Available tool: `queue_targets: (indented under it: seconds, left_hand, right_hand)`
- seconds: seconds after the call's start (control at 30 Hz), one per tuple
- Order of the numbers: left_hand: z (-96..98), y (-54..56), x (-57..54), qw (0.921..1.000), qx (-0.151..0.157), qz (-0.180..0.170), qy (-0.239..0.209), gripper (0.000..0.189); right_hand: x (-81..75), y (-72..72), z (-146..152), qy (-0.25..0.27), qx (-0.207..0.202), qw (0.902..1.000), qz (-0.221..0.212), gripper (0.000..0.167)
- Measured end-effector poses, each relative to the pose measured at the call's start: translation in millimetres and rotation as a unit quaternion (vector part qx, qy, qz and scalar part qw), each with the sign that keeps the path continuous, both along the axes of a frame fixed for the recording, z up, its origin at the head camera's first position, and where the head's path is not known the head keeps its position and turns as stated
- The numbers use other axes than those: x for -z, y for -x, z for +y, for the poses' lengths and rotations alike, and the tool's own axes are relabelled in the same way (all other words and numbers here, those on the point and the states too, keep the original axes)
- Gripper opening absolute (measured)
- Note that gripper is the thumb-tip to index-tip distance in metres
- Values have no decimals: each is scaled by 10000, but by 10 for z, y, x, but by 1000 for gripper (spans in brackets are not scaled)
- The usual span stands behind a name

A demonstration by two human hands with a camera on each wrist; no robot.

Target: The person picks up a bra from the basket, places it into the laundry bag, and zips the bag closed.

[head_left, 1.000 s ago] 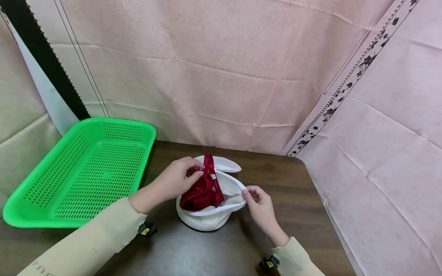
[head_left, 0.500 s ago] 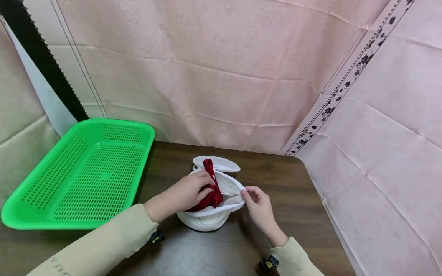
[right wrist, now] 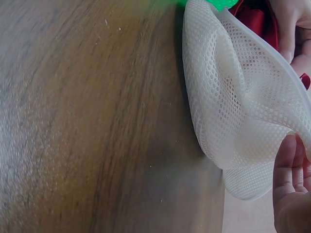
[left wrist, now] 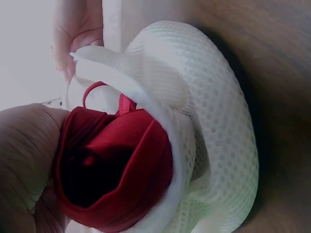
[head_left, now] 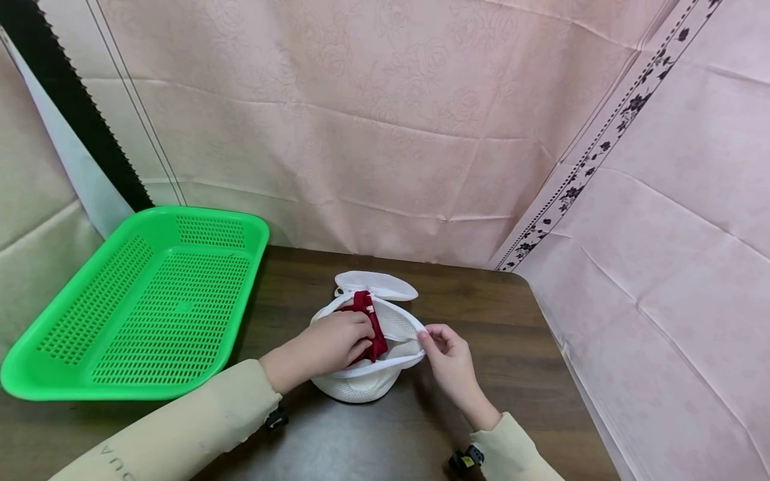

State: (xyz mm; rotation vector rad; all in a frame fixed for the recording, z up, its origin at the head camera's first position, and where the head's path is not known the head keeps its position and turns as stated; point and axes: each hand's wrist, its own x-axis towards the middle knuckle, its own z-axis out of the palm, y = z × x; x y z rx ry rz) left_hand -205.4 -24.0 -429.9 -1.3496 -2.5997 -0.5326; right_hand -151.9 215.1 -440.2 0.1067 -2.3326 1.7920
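Observation:
A red satin bra (left wrist: pixel 141 165) lies folded in the mouth of a white mesh laundry bag (head_left: pixel 359 388), its straps bunched at the top. Reaching in from the left, my left hand (head_left: pixel 333 342) holds the bra with curved fingers; its fingertips are partly hidden in the folds. My right hand (head_left: pixel 450 361) pinches the bag's white rim at the right side, keeping the opening spread. In the right wrist view, the thumb and fingers of the right hand (right wrist: pixel 293 179) meet at the mesh edge. The bag's round lid flap (head_left: pixel 377 285) is folded back behind the opening.
A green perforated plastic basket (head_left: pixel 263 234) stands on the left of the dark wooden table (head_left: pixel 481 314). Pale patterned cloth (head_left: pixel 361 133) hangs behind the table and along its right side.
My left hand has moved right and into the bag's mouth, and the bra and its upright strap have sunk lower. The right hand stays at the rim.

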Motion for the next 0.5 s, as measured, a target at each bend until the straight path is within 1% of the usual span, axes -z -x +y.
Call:
queue_targets:
  seconds: [0.13, 0.23, 0.33, 0.43, 0.5]
  left_hand:
    - [-70, -15, -58, 9990, 78, 87, -442, 9]
    - [-140, -17, -97, 9972, 26, 65, -746, 10]
    - [-218, -22, -130, 9961, -98, 20, -879, 13]
    - [-300, -27, -149, 9955, -276, -7, -909, 16]
    - [-352, -24, -157, 9944, -457, -30, -956, 20]
  right_hand:
    - [8, 5, 6, -22, -3, 10000, 30, 11]
    - [5, 3, 10, -32, -19, 10000, 37, 11]
    - [-5, 2, 10, -54, -49, 10000, 42, 12]
    - [11, 6, 14, -63, -87, 9999, 112, 12]
    - [79, 34, 38, -52, -79, 9998, 151, 12]
